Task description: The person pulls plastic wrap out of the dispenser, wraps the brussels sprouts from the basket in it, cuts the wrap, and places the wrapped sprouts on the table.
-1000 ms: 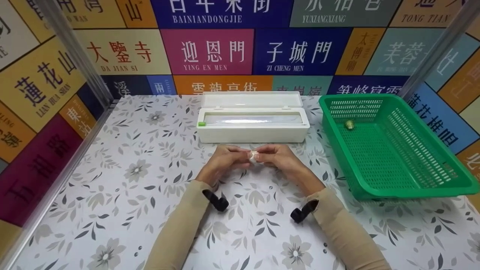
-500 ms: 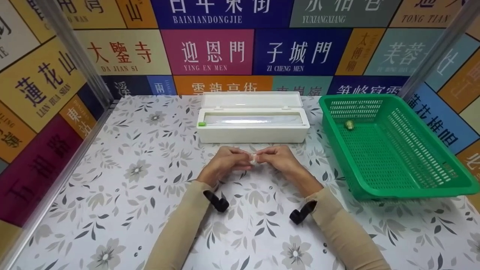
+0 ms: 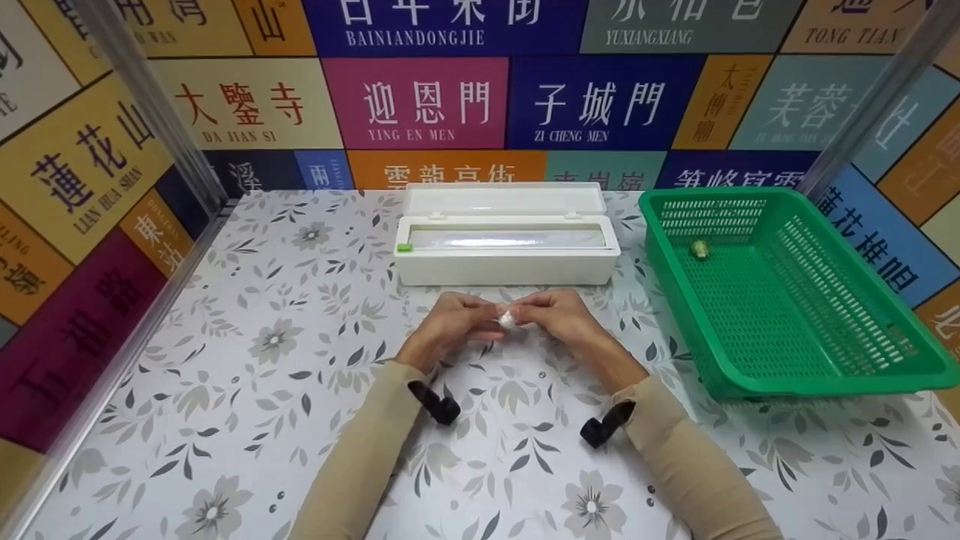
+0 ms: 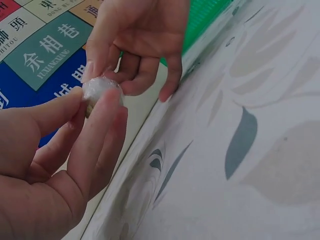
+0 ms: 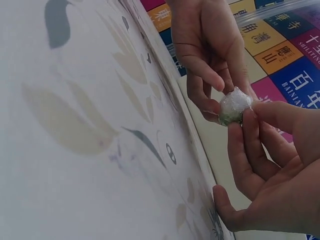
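Observation:
Between my two hands, above the table, is a small ball wrapped in clear film (image 3: 507,319). Its wrap looks crinkled and whitish in the left wrist view, and a greenish part shows under the wrapped ball (image 5: 236,106) in the right wrist view. My left hand (image 3: 454,324) pinches it from the left with thumb and fingers. From the other side my right hand (image 3: 561,319) pinches the ball's film with thumb and fingertips. Just beyond the hands stands a white cling film dispenser (image 3: 510,270), its lid raised and film visible inside.
A green plastic basket (image 3: 817,386) stands at the right, with a small shiny greenish-gold ball (image 3: 699,249) in its far left corner. A green slider (image 3: 404,247) sits on the dispenser's left end. The floral tablecloth (image 3: 247,420) reaches back to a wall of coloured signs.
Both hands stay in nearly the same place. The fingers shift slightly on the wrapped ball, and its visible part changes shape a little between them.

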Demonstrator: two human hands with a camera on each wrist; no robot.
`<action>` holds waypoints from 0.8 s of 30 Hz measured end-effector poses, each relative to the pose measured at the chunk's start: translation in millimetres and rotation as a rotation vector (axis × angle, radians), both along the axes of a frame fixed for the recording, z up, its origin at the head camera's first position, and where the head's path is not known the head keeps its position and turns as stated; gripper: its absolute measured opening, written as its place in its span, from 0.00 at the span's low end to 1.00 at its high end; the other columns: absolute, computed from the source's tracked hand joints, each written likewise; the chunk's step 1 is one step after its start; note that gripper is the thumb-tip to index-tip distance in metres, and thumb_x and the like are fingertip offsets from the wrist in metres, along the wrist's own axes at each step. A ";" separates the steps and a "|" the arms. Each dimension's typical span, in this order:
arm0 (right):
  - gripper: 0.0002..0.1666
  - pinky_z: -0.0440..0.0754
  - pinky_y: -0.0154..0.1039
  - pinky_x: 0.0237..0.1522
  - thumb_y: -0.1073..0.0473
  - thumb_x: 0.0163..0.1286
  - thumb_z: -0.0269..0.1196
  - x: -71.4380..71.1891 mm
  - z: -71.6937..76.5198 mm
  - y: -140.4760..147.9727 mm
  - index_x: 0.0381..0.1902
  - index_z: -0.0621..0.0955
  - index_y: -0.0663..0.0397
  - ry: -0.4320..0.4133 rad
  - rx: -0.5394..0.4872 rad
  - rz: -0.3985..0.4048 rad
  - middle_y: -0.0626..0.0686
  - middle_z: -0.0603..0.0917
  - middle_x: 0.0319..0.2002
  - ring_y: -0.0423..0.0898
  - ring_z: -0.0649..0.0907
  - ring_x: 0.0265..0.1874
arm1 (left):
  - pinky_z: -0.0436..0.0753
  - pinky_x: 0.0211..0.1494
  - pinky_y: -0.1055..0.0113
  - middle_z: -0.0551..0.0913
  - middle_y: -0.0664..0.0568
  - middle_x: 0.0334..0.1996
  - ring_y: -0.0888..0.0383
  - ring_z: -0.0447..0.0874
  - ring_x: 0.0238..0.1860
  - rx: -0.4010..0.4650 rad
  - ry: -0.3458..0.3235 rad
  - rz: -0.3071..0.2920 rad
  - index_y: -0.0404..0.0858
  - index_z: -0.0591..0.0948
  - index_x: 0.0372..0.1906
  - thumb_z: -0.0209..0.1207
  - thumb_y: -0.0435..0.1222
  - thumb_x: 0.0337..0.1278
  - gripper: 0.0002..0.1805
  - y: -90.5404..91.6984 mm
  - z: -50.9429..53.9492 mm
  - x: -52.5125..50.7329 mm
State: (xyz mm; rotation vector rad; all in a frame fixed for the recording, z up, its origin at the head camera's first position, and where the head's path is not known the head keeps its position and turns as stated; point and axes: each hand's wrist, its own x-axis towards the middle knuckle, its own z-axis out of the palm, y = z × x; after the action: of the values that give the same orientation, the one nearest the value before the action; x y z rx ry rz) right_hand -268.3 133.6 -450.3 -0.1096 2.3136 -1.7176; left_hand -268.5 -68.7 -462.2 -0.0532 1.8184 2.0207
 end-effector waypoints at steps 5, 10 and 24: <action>0.13 0.68 0.29 0.22 0.58 0.64 0.70 0.2 -1.1 -1.1 0.43 0.88 0.60 0.020 -0.004 -0.014 0.41 0.89 0.28 0.39 0.78 0.24 | 0.90 0.48 0.64 0.88 0.38 0.44 0.54 0.91 0.34 0.002 -0.008 -0.017 0.27 0.85 0.48 0.68 0.26 0.54 0.15 -3.2 0.0 -0.8; 0.12 0.68 0.29 0.21 0.59 0.62 0.71 -0.2 -3.7 -3.1 0.42 0.89 0.58 0.012 -0.015 -0.015 0.42 0.89 0.30 0.39 0.74 0.21 | 0.89 0.50 0.63 0.89 0.39 0.43 0.54 0.92 0.35 -0.029 -0.011 -0.011 0.29 0.86 0.46 0.69 0.26 0.52 0.14 -6.1 0.7 -1.5; 0.13 0.83 0.43 0.52 0.59 0.66 0.69 2.5 0.5 -6.7 0.46 0.86 0.60 0.051 -0.142 0.063 0.42 0.88 0.35 0.40 0.86 0.39 | 0.90 0.49 0.58 0.85 0.34 0.52 0.50 0.91 0.42 0.079 -0.063 -0.050 0.29 0.76 0.62 0.57 0.35 0.71 0.20 -30.8 6.0 -2.8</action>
State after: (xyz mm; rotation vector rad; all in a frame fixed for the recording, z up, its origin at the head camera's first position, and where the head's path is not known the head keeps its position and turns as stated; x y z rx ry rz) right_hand -265.9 126.9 -449.8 -0.2538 2.1959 -1.8669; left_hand -271.3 -99.5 -456.3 -0.0469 1.6843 2.0308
